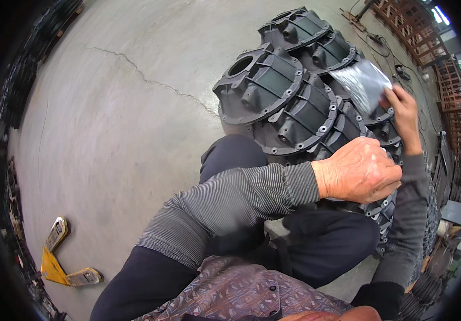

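My right hand (405, 115) pinches the edge of a shiny, see-through plastic bag (363, 85), which hangs over dark cast-metal housings and is partly smeared by motion. What the bag holds, if anything, is too blurred to tell. My left hand (363, 172), reaching across my lap, is closed in a fist above the nearer housings; anything inside it is hidden. One round-flanged housing (265, 85) with a large opening lies on top of the stack, left of the bag. Another housing (297, 117) sits just below it, bolt holes around its rim.
More dark housings (294, 29) are stacked at the far end of the pile. Brown metal racks (409, 27) stand at the far right, with cables (383, 45) on the floor near them. A yellow forked metal piece (54, 265) lies at the lower left. Cracked concrete floor (118, 117) spreads leftward.
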Motion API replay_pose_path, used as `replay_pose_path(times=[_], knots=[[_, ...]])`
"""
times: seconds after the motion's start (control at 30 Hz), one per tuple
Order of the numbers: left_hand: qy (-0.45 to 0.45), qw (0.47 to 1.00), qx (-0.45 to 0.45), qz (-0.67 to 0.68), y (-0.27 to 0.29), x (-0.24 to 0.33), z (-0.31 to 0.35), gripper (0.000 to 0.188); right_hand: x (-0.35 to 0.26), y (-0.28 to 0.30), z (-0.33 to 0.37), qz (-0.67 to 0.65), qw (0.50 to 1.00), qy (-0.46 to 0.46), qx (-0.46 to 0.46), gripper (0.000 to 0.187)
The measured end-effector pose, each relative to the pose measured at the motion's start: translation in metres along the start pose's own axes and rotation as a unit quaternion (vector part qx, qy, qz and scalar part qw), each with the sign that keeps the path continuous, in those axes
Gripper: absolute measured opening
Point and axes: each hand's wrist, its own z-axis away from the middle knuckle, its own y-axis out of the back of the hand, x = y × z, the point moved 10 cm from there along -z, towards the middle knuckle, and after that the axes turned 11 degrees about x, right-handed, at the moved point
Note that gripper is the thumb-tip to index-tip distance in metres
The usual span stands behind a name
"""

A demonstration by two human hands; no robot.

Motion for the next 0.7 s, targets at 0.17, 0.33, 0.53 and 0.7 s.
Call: replay_pose_path(times=[0.17, 0.33, 0.53, 0.7], knots=[[0.001, 0.996, 0.079, -0.051, 0.024, -0.023, -0.007, 0.024, -0.052, -0.13, -0.055, -0.073, 0.982, 0.15, -0.092, 0.022], [0.021, 0.987, 0.114, -0.11, 0.038, -0.062, -0.007, 0.023, -0.055, -0.209, -0.051, -0.013, 0.947, 0.27, -0.174, 0.015], [0.031, 0.984, 0.118, -0.133, 0.045, -0.088, -0.009, 0.025, -0.039, -0.239, -0.023, 0.117, 0.908, 0.353, -0.194, 0.016], [0.041, 0.983, 0.119, -0.134, 0.044, -0.091, -0.016, 0.023, -0.055, -0.226, -0.036, 0.121, 0.907, 0.377, -0.145, 0.015]])
